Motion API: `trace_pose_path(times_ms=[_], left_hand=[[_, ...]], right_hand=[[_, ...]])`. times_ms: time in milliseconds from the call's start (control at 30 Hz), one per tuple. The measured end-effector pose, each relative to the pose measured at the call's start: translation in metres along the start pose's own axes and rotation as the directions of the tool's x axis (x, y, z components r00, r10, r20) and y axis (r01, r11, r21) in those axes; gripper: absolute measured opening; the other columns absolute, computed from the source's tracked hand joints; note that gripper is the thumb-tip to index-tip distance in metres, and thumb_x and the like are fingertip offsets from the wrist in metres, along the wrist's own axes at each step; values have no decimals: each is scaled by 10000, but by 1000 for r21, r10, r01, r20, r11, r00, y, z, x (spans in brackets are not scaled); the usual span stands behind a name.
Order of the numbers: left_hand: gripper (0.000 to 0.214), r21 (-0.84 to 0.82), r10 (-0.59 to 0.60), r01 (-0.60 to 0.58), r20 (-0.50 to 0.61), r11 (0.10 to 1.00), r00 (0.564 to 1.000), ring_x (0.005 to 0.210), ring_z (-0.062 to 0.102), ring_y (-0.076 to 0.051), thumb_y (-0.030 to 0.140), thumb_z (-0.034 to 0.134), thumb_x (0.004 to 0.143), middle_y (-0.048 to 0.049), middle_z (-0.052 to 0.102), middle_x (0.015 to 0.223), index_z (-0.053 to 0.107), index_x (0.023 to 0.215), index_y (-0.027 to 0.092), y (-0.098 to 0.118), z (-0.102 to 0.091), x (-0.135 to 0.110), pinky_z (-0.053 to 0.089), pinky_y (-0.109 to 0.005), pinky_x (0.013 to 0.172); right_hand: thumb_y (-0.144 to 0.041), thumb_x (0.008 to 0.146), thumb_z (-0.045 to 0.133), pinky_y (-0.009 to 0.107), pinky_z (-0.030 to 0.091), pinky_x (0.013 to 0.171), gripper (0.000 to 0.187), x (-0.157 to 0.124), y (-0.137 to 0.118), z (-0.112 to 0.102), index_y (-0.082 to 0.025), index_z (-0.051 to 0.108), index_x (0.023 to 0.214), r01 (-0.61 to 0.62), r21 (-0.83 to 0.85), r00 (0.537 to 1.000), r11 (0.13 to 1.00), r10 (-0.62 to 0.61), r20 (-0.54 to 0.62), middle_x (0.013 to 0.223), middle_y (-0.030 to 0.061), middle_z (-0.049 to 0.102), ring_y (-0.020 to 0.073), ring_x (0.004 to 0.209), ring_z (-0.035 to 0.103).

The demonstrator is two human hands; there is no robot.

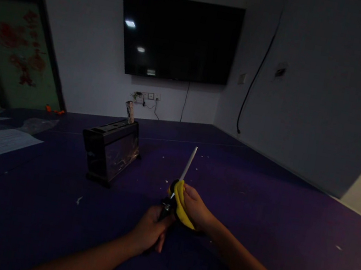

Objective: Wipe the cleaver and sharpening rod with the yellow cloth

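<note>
My left hand (150,229) is closed round the dark handle of a slim silver tool (188,163). It looks like a sharpening steel or a narrow knife, and the dim light hides which. Its bright shaft points up and away. In my closed right hand (195,207) is a yellow cloth (184,210), pressed about the tool's lower shaft just above the left hand. To the left of both hands a black knife block (120,150) with a clear side stands upright on the purple surface. One patterned handle (130,112) sticks up from its far end.
The purple surface (259,204) carries small white scraps. Printed paper (0,143) and a clear plastic bag (39,125) lie at the left, with orange bits (54,110) behind. A television (179,39) hangs on the far wall above sockets (150,96); a black cable (256,78) hangs at right.
</note>
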State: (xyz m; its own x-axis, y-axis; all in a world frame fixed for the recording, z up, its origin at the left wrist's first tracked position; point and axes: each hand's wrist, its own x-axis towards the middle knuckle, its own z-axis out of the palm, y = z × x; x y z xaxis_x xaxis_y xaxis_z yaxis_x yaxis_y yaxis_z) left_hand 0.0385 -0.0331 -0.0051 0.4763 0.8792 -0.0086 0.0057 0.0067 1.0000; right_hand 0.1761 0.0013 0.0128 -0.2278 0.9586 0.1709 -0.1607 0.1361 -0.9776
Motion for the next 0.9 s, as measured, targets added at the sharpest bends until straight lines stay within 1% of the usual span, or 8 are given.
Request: trace_pose_path(times_ms=[167, 300, 433, 600, 700, 900], left_hand=[[434, 0, -2, 2, -26, 1000, 1000, 240, 394, -84, 578, 497, 705, 74, 362, 326, 390, 549, 188, 0, 0, 1, 219, -178, 275], [414, -3, 18, -18, -15, 1000, 1000, 242, 394, -85, 552, 494, 718, 72, 367, 326, 390, 547, 189, -1, 0, 3, 212, -181, 274], [417, 11, 40, -40, 1, 999, 999, 238, 391, -89, 555, 478, 729, 65, 374, 311, 391, 545, 191, -1, -2, 3, 196, -187, 274], [452, 55, 32, -33, 4, 998, 999, 244, 399, -82, 572, 447, 744, 63, 362, 313, 372, 514, 190, 0, -3, 4, 200, -184, 290], [470, 45, 35, -36, 18, 998, 999, 249, 407, -79, 586, 455, 730, 67, 350, 326, 363, 500, 187, -1, -3, 5, 207, -179, 289], [421, 7, 23, -24, 17, 1000, 1000, 241, 394, -75, 575, 522, 692, 92, 366, 352, 405, 592, 183, -5, -4, 4, 224, -172, 281]], right_hand=[[-476, 749, 532, 234, 400, 518, 299, 0, 12, -1, -180, 542, 787, -3, -55, 999, 998, 5, 44, 599, -23, 537, 113, 525, 489], [-451, 755, 524, 247, 410, 549, 270, 0, 12, 1, -184, 531, 791, 4, -56, 999, 998, -2, 47, 618, -21, 543, 118, 546, 499], [-452, 734, 546, 243, 407, 537, 272, 0, 9, 3, -184, 520, 763, 18, -44, 1000, 999, -18, 9, 613, -20, 541, 123, 558, 507], [-518, 714, 555, 237, 400, 518, 337, -1, 5, 6, -185, 521, 754, 53, -5, 998, 999, -54, -30, 612, -20, 540, 116, 541, 494], [-538, 688, 577, 226, 385, 488, 365, -1, 1, 7, -182, 523, 742, 56, -1, 997, 998, -56, -58, 600, -22, 538, 111, 521, 486], [-529, 684, 581, 230, 398, 482, 355, 2, -3, 4, -183, 528, 747, 46, 34, 992, 998, -42, -118, 592, -15, 548, 121, 521, 510]])
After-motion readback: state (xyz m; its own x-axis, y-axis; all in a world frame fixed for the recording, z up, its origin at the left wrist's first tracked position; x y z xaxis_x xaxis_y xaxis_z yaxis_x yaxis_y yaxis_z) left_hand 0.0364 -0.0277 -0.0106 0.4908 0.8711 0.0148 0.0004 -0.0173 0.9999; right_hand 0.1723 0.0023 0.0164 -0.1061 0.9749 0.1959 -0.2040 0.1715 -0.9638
